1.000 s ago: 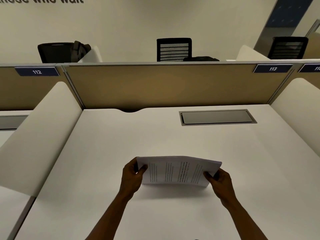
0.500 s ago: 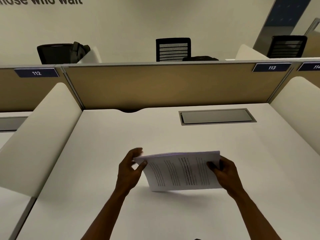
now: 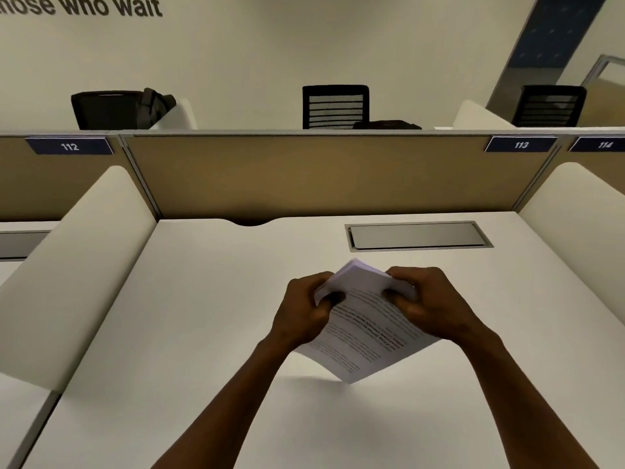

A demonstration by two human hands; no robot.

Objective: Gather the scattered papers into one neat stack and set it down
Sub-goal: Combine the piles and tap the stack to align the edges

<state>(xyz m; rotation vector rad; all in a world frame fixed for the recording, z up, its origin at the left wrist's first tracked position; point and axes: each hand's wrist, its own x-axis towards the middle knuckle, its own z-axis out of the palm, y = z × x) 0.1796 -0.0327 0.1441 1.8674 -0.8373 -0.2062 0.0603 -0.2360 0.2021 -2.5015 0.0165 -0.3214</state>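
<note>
A stack of printed white papers [image 3: 367, 336] is held above the white desk [image 3: 203, 316], turned like a diamond with one corner pointing down near the desk surface. My left hand [image 3: 304, 314] grips its upper left edge. My right hand [image 3: 427, 304] grips the upper right edge. Both hands sit close together at the stack's top corner, which lifts toward the far side. The sheets look gathered, with their top edges slightly fanned.
A grey cable hatch [image 3: 417, 235] is set into the desk behind the hands. A tan partition [image 3: 321, 174] closes the back, and curved white dividers [image 3: 77, 265] flank both sides. Black chairs [image 3: 334, 106] stand beyond the partition.
The stack has turned from lying wide between my hands to standing on a corner. Both hands have moved closer together and further from me.
</note>
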